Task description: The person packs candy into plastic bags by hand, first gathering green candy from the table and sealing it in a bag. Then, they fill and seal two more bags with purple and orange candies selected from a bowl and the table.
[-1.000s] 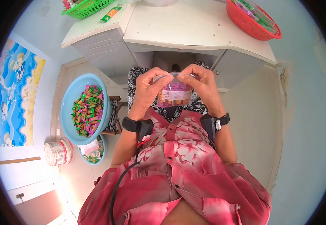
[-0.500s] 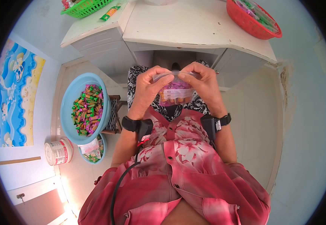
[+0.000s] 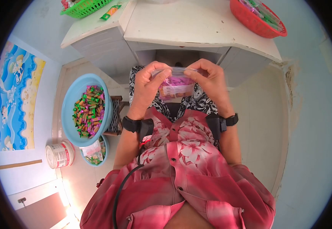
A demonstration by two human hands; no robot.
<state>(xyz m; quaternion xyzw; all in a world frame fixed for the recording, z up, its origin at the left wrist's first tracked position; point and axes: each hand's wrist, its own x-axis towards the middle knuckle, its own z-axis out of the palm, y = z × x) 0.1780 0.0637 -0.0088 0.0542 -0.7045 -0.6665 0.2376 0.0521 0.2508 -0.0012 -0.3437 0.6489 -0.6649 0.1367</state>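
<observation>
A clear plastic bag (image 3: 176,90) with purple and orange wrapped pieces inside hangs above my lap, a white label strip across it. My left hand (image 3: 150,82) pinches its top edge at the left, thumb against the fingers. At the right of the same edge, my right hand (image 3: 208,81) pinches the plastic. The two hands are a short way apart, with the bag's top stretched between them.
A blue basin (image 3: 67,114) of small wrapped pieces stands at the left, above a smaller basin (image 3: 103,158) and beside a white bucket (image 3: 56,155). The white desk (image 3: 173,23) ahead bears a red basket (image 3: 255,23), a green basket (image 3: 85,9) and a green packet (image 3: 110,12).
Both hands have moved slightly apart, and the bag's top edge is stretched wider. The bag has shifted a little up and to the left.
</observation>
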